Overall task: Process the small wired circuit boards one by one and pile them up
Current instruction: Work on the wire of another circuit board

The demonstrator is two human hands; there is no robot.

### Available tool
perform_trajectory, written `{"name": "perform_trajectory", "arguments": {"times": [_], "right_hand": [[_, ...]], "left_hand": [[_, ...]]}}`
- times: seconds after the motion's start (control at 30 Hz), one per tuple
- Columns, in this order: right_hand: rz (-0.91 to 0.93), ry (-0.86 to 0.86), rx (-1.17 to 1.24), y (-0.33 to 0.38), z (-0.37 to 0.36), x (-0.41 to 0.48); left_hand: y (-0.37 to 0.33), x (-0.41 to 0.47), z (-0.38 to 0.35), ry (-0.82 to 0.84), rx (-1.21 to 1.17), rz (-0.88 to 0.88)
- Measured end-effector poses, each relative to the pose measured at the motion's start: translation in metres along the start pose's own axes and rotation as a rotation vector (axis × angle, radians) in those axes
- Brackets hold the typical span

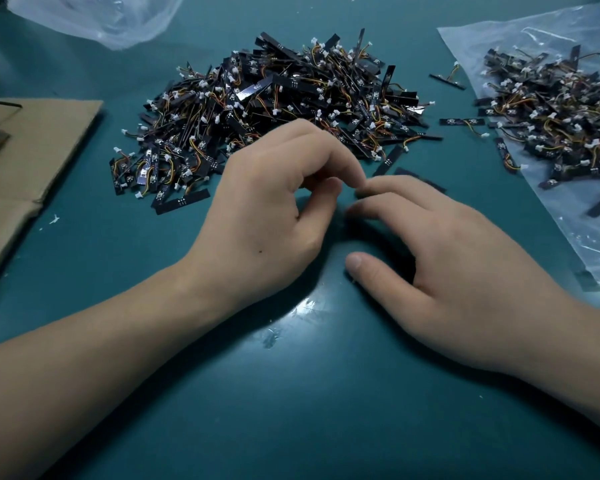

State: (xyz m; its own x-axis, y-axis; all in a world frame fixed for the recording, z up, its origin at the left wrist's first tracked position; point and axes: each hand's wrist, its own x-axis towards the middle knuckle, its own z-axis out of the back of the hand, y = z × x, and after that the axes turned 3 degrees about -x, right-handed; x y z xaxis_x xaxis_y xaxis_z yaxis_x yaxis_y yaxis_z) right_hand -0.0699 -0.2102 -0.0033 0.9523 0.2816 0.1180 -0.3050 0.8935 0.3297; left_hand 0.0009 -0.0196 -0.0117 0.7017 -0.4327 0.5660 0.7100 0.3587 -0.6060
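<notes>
Table (291, 410): a teal worktop fills the view, your two bare forearms reaching across it from the near edge.
Centre heap (284, 98): the largest mass of small wired circuit boards lies straight ahead of you, just beyond your knuckles.
Right heap (551, 116): a second mound of the same boards sits on a plastic sheet (586, 244), well apart from the first (which heap is finished work cannot be told from here).
Cardboard (32, 161): a flattened piece lies at your left edge, untouched.
Left hand (267, 209): fingers are curled with thumb and forefinger drawn close together; whether they pinch a board cannot be told.
Right hand (458, 258): fingers are loosely extended and the thumb is spread wide, with nothing visibly held and the blurred fingertips almost meeting your left.
Loose boards (463, 122): a few strays lie flat between the two heaps.
Step in hand: you appear to be between boards, or working one at the fingertips.
Next move: it likely calls for a clean two-finger pick of a single board, freeing its wires from its neighbours before lifting.
</notes>
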Motion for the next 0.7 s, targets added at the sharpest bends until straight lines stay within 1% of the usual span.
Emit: {"name": "perform_trajectory", "arguments": {"times": [0.07, 0.13, 0.2, 0.27, 0.3, 0.33, 0.37, 0.4, 0.43, 0.47, 0.5, 0.6, 0.7], "right_hand": [[0.066, -0.052, 0.083, -0.001, -0.003, -0.002], [0.102, -0.121, 0.162, -0.004, -0.003, -0.002], [0.095, -0.198, 0.240, -0.006, -0.001, -0.001], [0.051, -0.277, 0.315, -0.006, 0.000, -0.001], [0.009, -0.319, 0.315, -0.007, 0.000, -0.002], [-0.049, -0.347, 0.268, -0.007, 0.000, -0.001], [-0.105, -0.339, 0.189, -0.008, -0.001, 0.000], [-0.147, -0.291, 0.119, -0.008, -0.002, 0.002], [-0.177, -0.225, 0.097, -0.010, -0.003, 0.003], [-0.192, -0.168, 0.137, -0.011, -0.004, 0.004], [-0.183, -0.147, 0.218, -0.012, -0.004, 0.005], [-0.094, -0.217, 0.467, -0.011, -0.003, 0.004], [-0.071, -0.262, 0.678, -0.011, -0.003, 0.002]], "left_hand": [[0.001, 0.000, -0.001, -0.045, -0.037, 0.042], [0.002, 0.001, -0.002, -0.063, -0.137, 0.108], [0.004, 0.002, -0.002, -0.083, -0.213, 0.147], [0.005, 0.003, -0.002, -0.102, -0.241, 0.158], [0.005, 0.004, -0.002, -0.113, -0.251, 0.153], [0.005, 0.004, -0.002, -0.124, -0.261, 0.143], [0.005, 0.004, -0.002, -0.132, -0.271, 0.133], [0.005, 0.004, -0.002, -0.136, -0.281, 0.124], [0.005, 0.004, -0.001, -0.136, -0.292, 0.116], [0.005, 0.005, -0.001, -0.134, -0.308, 0.112], [0.005, 0.005, -0.001, -0.132, -0.332, 0.118], [0.000, 0.005, 0.000, -0.117, -0.421, 0.175], [-0.002, 0.004, 0.001, -0.091, -0.442, 0.191]]}}
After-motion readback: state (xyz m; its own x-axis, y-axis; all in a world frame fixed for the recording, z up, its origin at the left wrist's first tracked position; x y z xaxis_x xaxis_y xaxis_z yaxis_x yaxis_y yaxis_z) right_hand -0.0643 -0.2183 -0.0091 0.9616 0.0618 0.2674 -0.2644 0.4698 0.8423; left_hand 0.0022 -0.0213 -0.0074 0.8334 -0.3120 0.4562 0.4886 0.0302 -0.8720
